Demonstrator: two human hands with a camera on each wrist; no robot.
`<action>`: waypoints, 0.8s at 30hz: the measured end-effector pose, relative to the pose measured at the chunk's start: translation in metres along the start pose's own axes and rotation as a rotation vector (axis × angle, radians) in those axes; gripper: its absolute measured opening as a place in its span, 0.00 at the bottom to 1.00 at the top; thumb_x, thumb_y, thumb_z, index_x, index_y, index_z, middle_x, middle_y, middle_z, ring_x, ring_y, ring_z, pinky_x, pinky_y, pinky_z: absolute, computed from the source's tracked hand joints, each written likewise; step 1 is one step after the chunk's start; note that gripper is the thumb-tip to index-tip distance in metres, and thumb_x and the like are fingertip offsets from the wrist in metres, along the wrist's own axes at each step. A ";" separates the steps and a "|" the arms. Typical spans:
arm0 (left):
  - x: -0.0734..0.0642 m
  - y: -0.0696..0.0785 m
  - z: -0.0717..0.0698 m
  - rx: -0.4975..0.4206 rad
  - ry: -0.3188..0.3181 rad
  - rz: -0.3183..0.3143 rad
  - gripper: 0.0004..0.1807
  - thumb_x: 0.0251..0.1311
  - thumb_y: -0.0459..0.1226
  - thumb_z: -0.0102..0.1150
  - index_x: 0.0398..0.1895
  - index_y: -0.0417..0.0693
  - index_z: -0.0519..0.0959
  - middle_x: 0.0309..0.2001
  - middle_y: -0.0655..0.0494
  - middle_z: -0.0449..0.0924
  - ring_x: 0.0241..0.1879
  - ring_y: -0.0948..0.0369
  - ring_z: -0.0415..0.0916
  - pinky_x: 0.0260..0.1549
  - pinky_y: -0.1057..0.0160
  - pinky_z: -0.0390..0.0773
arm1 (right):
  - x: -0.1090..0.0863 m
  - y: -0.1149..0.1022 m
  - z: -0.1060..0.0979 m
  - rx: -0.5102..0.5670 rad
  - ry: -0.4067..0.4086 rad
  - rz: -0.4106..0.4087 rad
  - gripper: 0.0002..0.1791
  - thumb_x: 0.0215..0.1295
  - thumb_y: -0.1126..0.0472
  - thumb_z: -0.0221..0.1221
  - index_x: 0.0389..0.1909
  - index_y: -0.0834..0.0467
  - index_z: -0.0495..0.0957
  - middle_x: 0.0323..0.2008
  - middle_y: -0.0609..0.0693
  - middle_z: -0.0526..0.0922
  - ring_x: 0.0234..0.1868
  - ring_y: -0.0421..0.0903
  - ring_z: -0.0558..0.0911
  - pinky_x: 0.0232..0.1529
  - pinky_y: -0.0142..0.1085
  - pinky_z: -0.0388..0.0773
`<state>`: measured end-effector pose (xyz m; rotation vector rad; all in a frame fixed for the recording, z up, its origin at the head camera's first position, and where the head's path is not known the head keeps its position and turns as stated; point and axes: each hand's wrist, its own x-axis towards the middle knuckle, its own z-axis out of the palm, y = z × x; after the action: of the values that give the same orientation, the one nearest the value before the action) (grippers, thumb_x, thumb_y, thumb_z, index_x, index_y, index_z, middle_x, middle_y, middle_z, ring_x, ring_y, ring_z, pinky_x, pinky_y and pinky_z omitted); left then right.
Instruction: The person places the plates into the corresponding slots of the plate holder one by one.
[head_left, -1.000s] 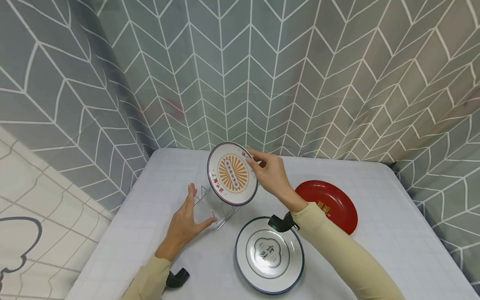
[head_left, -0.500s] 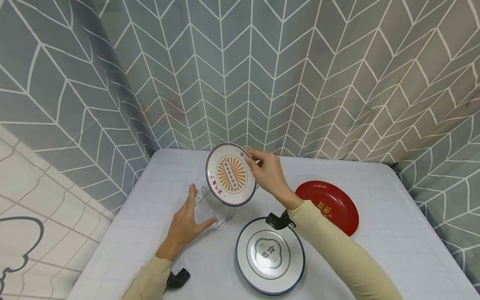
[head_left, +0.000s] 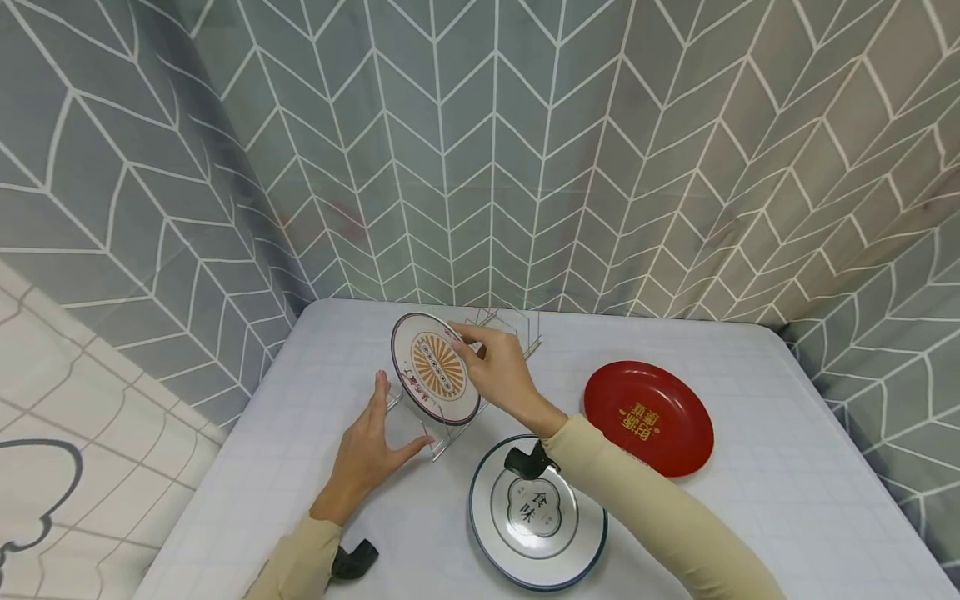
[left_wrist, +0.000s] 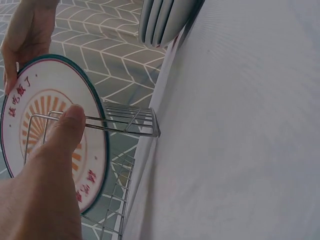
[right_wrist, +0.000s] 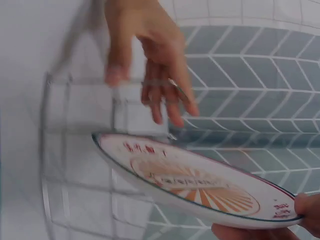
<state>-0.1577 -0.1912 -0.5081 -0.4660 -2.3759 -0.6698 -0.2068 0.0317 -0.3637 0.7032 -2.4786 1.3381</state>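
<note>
A small white plate (head_left: 435,367) with an orange sunburst and red lettering is tilted over a wire dish rack (head_left: 447,443). My right hand (head_left: 491,367) pinches its upper right rim between thumb and fingers; in the right wrist view the fingertips (right_wrist: 307,207) sit on that rim. The plate's lower edge is over the rack's wires; whether it rests on them I cannot tell. At the rack's near left end, my left hand (head_left: 367,446) is spread, thumb and fingers on either side of the frame. Its thumb (left_wrist: 67,132) overlaps the wires in the left wrist view.
White enamel plates (head_left: 538,533) with blue rims lie upside down, apparently stacked, near the front. A red oval plate (head_left: 648,417) lies to the right. Another wire rack (head_left: 532,335) stands behind the right hand. Patterned curtains (head_left: 480,167) hang beyond the table (head_left: 787,433).
My right hand has moved left and toward me with the small plate, bringing it lower over the rack. The wire rack behind has come into view. My left hand has stayed put.
</note>
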 end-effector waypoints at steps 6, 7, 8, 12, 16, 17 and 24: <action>-0.001 0.001 0.001 0.022 0.037 -0.004 0.67 0.41 0.67 0.68 0.72 0.28 0.54 0.63 0.30 0.69 0.58 0.40 0.75 0.43 0.48 0.83 | -0.008 0.008 0.016 0.034 -0.019 -0.004 0.17 0.69 0.64 0.58 0.57 0.59 0.80 0.40 0.55 0.86 0.14 0.36 0.68 0.14 0.27 0.67; -0.001 0.001 0.001 0.026 0.042 -0.001 0.67 0.41 0.67 0.68 0.72 0.28 0.55 0.63 0.30 0.69 0.58 0.39 0.75 0.43 0.48 0.83 | -0.009 0.008 0.017 0.034 -0.019 -0.004 0.17 0.69 0.64 0.58 0.56 0.59 0.80 0.40 0.55 0.86 0.14 0.36 0.68 0.14 0.27 0.67; -0.001 0.002 0.001 0.029 0.044 0.004 0.67 0.41 0.67 0.69 0.72 0.28 0.56 0.63 0.30 0.69 0.57 0.39 0.76 0.43 0.48 0.83 | -0.010 0.009 0.017 0.033 -0.020 -0.005 0.17 0.69 0.64 0.58 0.57 0.59 0.80 0.40 0.55 0.86 0.14 0.36 0.68 0.15 0.27 0.67; 0.000 0.000 0.000 0.035 0.061 0.017 0.66 0.41 0.68 0.68 0.71 0.28 0.57 0.63 0.31 0.70 0.56 0.39 0.77 0.43 0.49 0.83 | -0.011 0.011 0.018 0.040 -0.022 -0.012 0.17 0.69 0.63 0.58 0.57 0.58 0.80 0.40 0.55 0.86 0.14 0.37 0.68 0.15 0.27 0.67; 0.001 0.000 0.000 0.033 0.080 0.031 0.65 0.42 0.70 0.65 0.70 0.27 0.59 0.62 0.30 0.71 0.55 0.39 0.78 0.42 0.49 0.83 | -0.014 0.013 0.018 0.050 -0.031 0.003 0.17 0.69 0.63 0.58 0.57 0.58 0.80 0.41 0.55 0.86 0.17 0.39 0.71 0.17 0.27 0.69; 0.000 0.000 0.000 0.033 0.081 0.034 0.65 0.42 0.70 0.65 0.69 0.26 0.60 0.62 0.30 0.71 0.54 0.39 0.78 0.42 0.49 0.83 | -0.014 0.014 0.018 0.050 -0.031 0.007 0.17 0.69 0.63 0.58 0.57 0.58 0.80 0.41 0.55 0.86 0.18 0.39 0.71 0.18 0.26 0.69; -0.001 0.000 0.000 0.043 0.080 0.023 0.66 0.34 0.63 0.75 0.69 0.27 0.61 0.62 0.30 0.71 0.54 0.39 0.79 0.40 0.50 0.84 | -0.015 0.016 0.019 0.065 -0.032 0.015 0.17 0.68 0.63 0.59 0.57 0.57 0.80 0.41 0.55 0.86 0.19 0.39 0.72 0.18 0.27 0.70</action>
<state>-0.1575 -0.1915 -0.5087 -0.4390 -2.3017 -0.6142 -0.2017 0.0281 -0.3923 0.7268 -2.4793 1.4302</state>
